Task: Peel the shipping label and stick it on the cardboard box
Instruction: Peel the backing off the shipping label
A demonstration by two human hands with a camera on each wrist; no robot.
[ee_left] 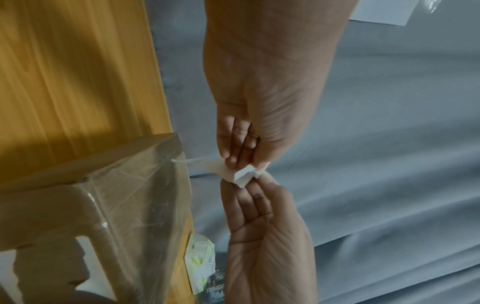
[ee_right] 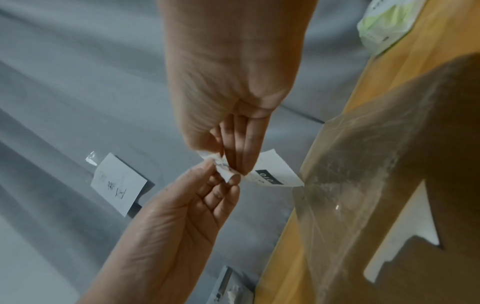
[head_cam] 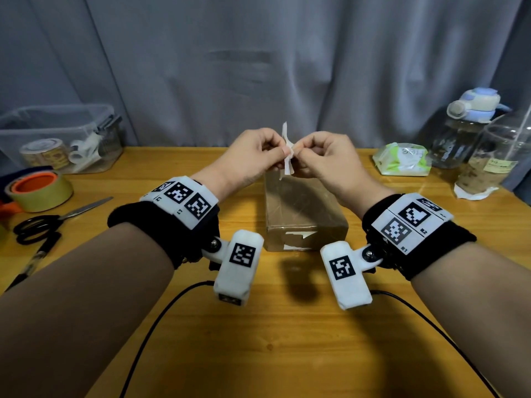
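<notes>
A small white shipping label [head_cam: 287, 156], crumpled and partly folded, hangs in the air above the far end of the cardboard box [head_cam: 301, 214]. My left hand [head_cam: 280, 152] pinches it from the left and my right hand [head_cam: 300, 155] pinches it from the right, fingertips almost touching. In the right wrist view the label [ee_right: 272, 170] shows a black printed bar, with the right hand [ee_right: 233, 164] above it and the left hand [ee_right: 221, 179] below. The left wrist view shows the label [ee_left: 241, 176] folded between the left hand [ee_left: 246, 162] and the right hand [ee_left: 249, 185]. The box [ee_left: 116, 205] is taped over and lies on the wooden table [head_cam: 258, 340].
A clear bin [head_cam: 57, 136] with tape rolls stands at the back left. A tape roll [head_cam: 37, 191], scissors [head_cam: 51, 219] and a pen [head_cam: 31, 259] lie at the left. At the right are a tissue pack [head_cam: 400, 159], a water bottle [head_cam: 465, 127] and a plastic cup [head_cam: 488, 165].
</notes>
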